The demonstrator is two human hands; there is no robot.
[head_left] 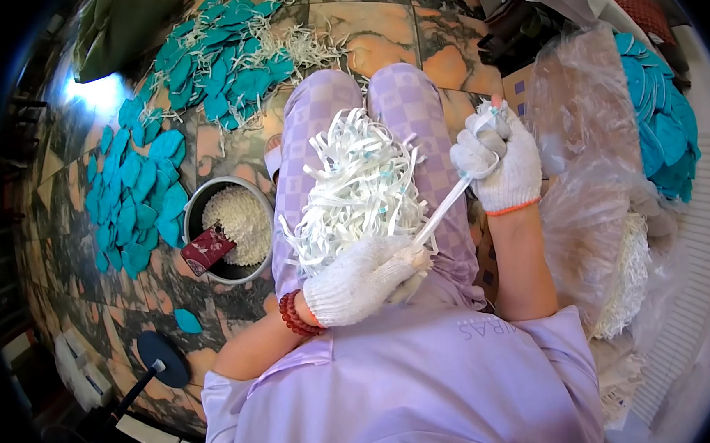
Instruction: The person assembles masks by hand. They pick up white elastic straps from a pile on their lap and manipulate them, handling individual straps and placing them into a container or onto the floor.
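Note:
A big bundle of white strips (361, 192) lies in my lap on lilac checked trousers. My left hand (367, 277), in a white knit glove, grips the near end of the bundle. My right hand (500, 160), also gloved, pinches a single white strip (452, 200) stretched taut between both hands. A red bead bracelet (296, 314) sits on my left wrist.
Many teal oval pieces (143, 195) lie spread on the marble tile floor at left, and more (228, 57) lie mixed with white strip scraps ahead. A metal pot (228, 230) holds white bits and a dark red pouch. Clear plastic bags (589, 147) with teal pieces and white strips stand at right.

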